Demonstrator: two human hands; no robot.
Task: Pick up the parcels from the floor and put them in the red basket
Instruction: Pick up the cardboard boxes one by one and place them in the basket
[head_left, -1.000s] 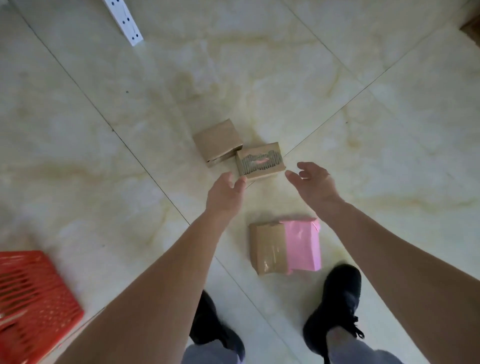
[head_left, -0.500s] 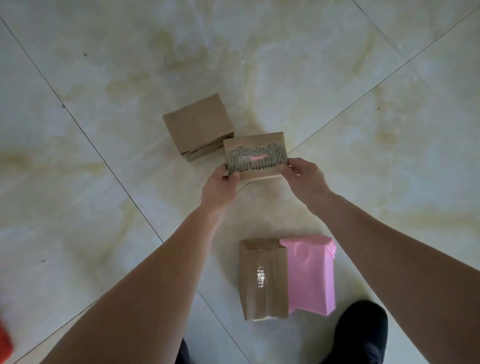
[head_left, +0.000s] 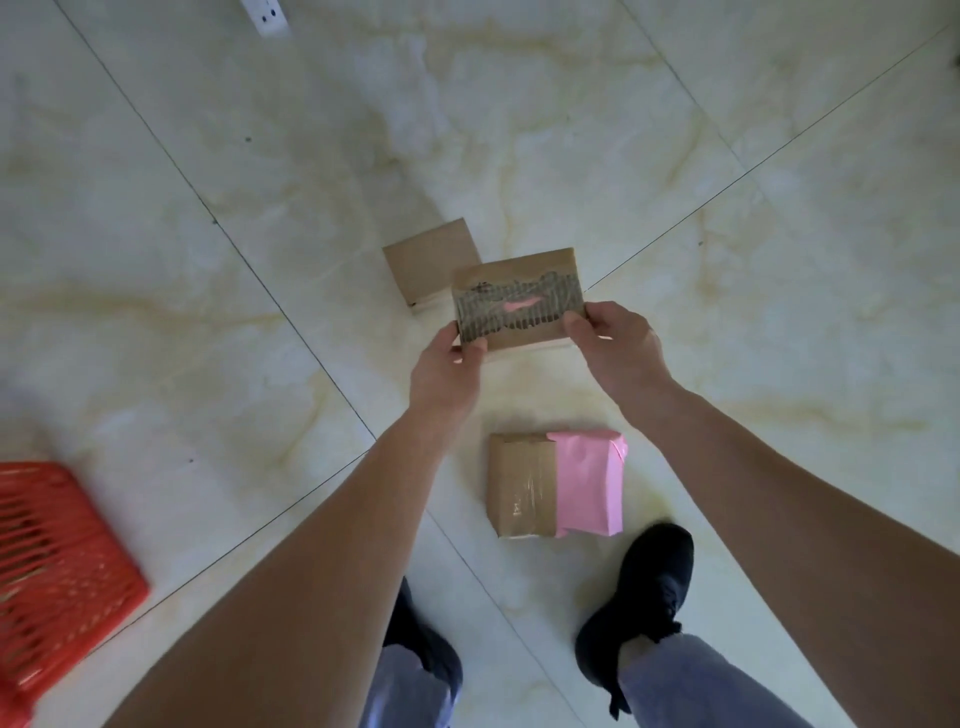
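Pinching a torn brown cardboard parcel (head_left: 519, 299) by its near corners, left hand (head_left: 447, 371) and right hand (head_left: 618, 348), held above the marbled floor tiles (head_left: 208, 312), red plastic basket (head_left: 57, 566) far left.

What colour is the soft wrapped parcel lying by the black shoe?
Pink: the soft pink wrapped parcel beside the taped brown cardboard parcel, clearest in the head view.
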